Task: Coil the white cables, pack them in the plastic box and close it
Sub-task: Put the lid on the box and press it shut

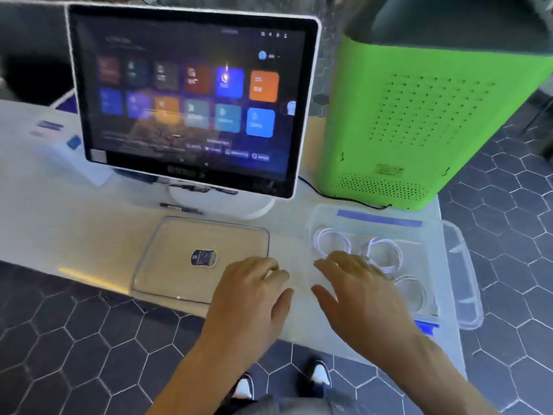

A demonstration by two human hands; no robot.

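Lying in the clear plastic box (449,244) near the counter's right end are three coiled white cables: one coil (330,242) at the box's back left, a second coil (386,253) beside it toward the middle, and a third coil (414,292) nearer the front edge. The box stands open, with a strip of blue tape (378,218) along its far rim and another blue strip at its near right corner. Its transparent lid (167,259), marked with a dark round sticker (203,258), lies flat on the counter (59,211) to the left of the box, close to the front edge.

The right hand (356,292) hovers over the box's left part, fingers spread and slack, grasping nothing. The left hand (254,295) is between lid and box, fingers curled loosely downward, also empty; whether its fingertips touch the counter I cannot tell.

Toward the back edge stands a white-framed touchscreen monitor (191,94) showing coloured tiles. A green perforated unit (419,124) stands at the back right corner, a black cord (329,196) running along its base.
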